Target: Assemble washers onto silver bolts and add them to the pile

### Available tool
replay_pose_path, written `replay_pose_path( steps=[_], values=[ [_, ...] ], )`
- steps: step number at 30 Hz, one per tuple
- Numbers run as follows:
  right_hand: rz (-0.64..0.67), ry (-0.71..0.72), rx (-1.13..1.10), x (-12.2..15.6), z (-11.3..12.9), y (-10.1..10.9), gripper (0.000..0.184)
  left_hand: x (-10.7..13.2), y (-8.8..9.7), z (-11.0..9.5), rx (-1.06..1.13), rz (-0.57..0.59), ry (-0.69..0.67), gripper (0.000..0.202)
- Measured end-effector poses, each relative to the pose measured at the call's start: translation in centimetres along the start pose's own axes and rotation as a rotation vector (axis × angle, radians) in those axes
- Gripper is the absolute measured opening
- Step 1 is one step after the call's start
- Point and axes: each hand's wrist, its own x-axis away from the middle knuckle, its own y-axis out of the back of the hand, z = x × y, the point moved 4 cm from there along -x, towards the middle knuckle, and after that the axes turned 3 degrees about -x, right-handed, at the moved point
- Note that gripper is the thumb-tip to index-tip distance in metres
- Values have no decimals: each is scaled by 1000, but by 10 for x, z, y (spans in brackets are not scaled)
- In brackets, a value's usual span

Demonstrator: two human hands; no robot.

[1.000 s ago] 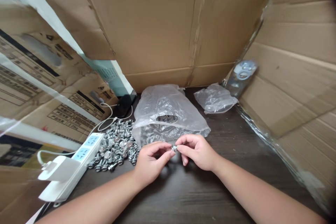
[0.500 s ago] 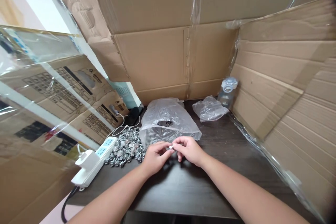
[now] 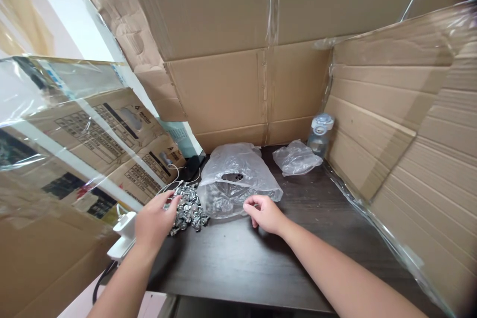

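Note:
My left hand (image 3: pixel 154 221) reaches over the near left edge of a pile of silver bolts (image 3: pixel 188 206) on the dark table (image 3: pixel 261 263); its fingers are spread and hold nothing that I can see. My right hand (image 3: pixel 265 213) rests on the table just in front of a clear plastic bag (image 3: pixel 236 179) that holds more metal parts. Its fingers are curled into a pinch, and what they grip is too small to make out.
A white power strip (image 3: pixel 124 231) with a cable lies at the table's left edge under my left hand. A crumpled small plastic bag (image 3: pixel 296 157) and a clear bottle (image 3: pixel 320 134) sit at the back right. Taped cardboard walls (image 3: pixel 231 89) enclose the table.
My hands were together, pinching a small bolt between them. They have parted: the left hand has swung left to the bolt pile, while the right hand stays near the bag. The view has pulled back.

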Motion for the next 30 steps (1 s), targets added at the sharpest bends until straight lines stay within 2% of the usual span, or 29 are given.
replay_pose_path(
  steps=[3, 7, 13, 18, 21, 24, 27, 29, 30],
  values=[
    [-5, 5, 31, -1, -1, 0, 12, -14, -14, 14, -127, 171, 91, 34],
    [-11, 10, 77, -1, -2, 2, 11, -16, -28, 16, -137, 241, 94, 40],
    [-12, 57, 180, 2, 4, 1, 11, -12, -41, 20, -113, 212, 34, 42],
    [-40, 134, 249, 3, 6, 3, 15, -10, -35, 15, -76, 84, -14, 39],
    [-46, 173, 277, 4, 7, 4, 17, -4, -20, 1, 53, -112, -98, 30],
    [-54, 230, 291, 8, 14, 5, 19, 3, 8, -16, 238, -281, -214, 16],
    [-86, 303, 284, 12, 31, 10, 20, 2, 48, -32, 403, -377, -291, 4],
    [-140, 352, 269, 18, 52, 19, 21, -1, 79, -45, 556, -441, -336, 8],
    [-180, 371, 258, 24, 66, 26, 21, -6, 88, -52, 652, -345, -288, 10]
  ],
)
